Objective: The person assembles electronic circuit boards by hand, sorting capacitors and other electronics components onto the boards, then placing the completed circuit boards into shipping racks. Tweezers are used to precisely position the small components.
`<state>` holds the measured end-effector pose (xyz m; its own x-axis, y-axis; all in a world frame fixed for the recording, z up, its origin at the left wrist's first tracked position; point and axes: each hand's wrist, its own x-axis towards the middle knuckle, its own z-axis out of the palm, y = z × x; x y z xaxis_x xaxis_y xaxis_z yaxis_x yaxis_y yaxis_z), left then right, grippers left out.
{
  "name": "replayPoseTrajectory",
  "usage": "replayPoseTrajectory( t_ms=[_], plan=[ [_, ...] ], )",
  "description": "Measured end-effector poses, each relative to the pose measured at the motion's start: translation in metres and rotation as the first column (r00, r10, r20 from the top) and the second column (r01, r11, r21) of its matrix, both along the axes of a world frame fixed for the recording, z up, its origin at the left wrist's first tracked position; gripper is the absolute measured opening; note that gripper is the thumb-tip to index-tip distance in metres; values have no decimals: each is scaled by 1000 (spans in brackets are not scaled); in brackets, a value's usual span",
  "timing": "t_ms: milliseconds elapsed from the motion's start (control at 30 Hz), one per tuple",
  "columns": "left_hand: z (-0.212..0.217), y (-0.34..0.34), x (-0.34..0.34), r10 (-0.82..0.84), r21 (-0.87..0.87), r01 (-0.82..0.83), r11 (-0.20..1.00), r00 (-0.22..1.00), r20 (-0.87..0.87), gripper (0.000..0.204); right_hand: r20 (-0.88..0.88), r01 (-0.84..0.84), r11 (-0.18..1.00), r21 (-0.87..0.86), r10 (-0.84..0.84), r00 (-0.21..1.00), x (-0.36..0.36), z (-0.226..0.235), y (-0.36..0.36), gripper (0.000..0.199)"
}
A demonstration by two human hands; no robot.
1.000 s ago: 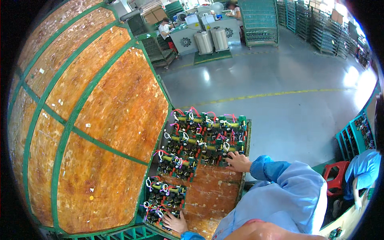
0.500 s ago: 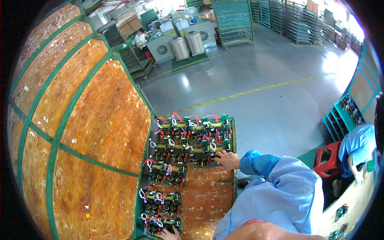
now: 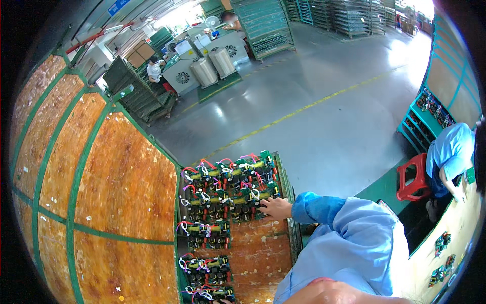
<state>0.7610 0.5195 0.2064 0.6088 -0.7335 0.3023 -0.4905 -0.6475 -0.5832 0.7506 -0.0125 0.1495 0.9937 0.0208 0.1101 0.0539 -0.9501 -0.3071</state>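
Observation:
Rows of green circuit boards [image 3: 205,243], carrying dark parts, yellow transformers and red, white and pink wires, stand on a brown wooden shelf [image 3: 260,253]. My right hand [image 3: 277,208] reaches in from the right in a blue sleeve. Its fingers are bent round the right end of a circuit board [image 3: 248,210] in the second row from the back; the fingertips are partly hidden among its parts. Only a sliver of my left hand [image 3: 223,302] shows at the lower edge, beside the nearest circuit board [image 3: 210,293]; its fingers are mostly out of sight.
Green-framed wooden panels [image 3: 126,177] rise along the left. A person in blue sits at a pale bench [image 3: 430,263] on the right, near a red stool [image 3: 412,177]. Tall racks [image 3: 263,28] and metal drums [image 3: 203,72] stand farther off across the grey floor.
The view has tilted, so the shelf appears lower and farther left. My left hand has mostly slipped below the lower edge. My right hand stays at the same board.

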Motion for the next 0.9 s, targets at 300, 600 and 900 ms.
replayPoseTrajectory(
  t_ms=[300,600,900],
  plan=[
    [-39,35,24,-107,-142,121,982,989,101,15,-100,2,999,-33,-5,995,3,3,1,50],
    [-80,-5,-1,488,-488,-698,524,716,-500,61,-296,49,998,-50,-62,953,10,25,1,56],
    [-65,-14,-3,517,-581,-647,494,756,-402,32,-81,54,985,-167,-68,994,13,15,13,43]
  ],
)
